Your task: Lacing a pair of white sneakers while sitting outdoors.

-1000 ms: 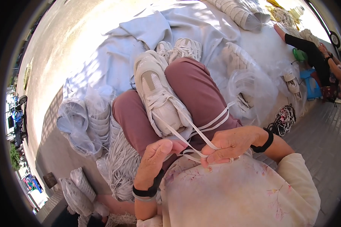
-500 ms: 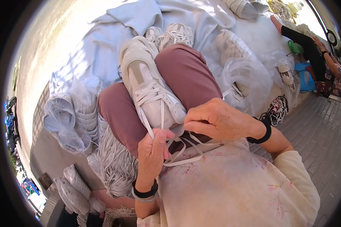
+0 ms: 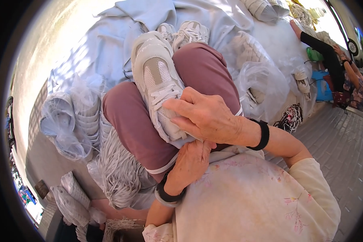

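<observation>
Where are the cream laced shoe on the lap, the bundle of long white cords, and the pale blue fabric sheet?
Cream laced shoe (image 3: 162, 91), head view: laced upper.
Bundle of long white cords (image 3: 119, 171), head view: middle strands.
Pale blue fabric sheet (image 3: 113, 54), head view: bare stretch left of the shoe.

Centre: right hand (image 3: 213, 119) obscures part of shoe (image 3: 151, 68); left hand (image 3: 191, 159) fingers partly hidden. Right edge: co-worker (image 3: 361, 94) cut off.
</observation>
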A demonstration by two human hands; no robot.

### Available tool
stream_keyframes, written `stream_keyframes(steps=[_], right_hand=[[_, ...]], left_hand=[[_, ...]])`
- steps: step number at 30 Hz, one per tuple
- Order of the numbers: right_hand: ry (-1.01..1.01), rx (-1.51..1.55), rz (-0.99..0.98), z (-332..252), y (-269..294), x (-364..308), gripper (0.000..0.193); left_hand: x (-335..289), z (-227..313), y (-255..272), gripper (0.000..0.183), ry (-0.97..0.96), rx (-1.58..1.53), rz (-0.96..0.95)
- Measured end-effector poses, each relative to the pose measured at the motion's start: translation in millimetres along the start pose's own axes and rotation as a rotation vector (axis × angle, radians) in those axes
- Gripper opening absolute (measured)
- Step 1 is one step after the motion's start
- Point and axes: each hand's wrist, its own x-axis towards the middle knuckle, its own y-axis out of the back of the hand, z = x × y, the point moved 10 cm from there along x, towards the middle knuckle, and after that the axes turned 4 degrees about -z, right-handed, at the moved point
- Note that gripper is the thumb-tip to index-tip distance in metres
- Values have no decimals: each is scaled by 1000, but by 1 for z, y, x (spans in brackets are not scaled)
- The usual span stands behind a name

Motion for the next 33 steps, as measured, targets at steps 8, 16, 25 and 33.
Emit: stream_keyframes(steps=[8,16,25,33], right_hand=[[21,-70,-185,-12,-19,9,28],[-110,55,-143,-5,0,-3,32],[-60,-69,-274,-12,-16,1,31],[-438,438,-450,17,1,-54,29]], left_hand=[[-11,-1,-12,30,111,-293,-87],[-21,21,-3,33,71,-215,-294],[-16,18,-16,25,55,-124,-340],[-36,38,7,27,-40,-262,-289]])
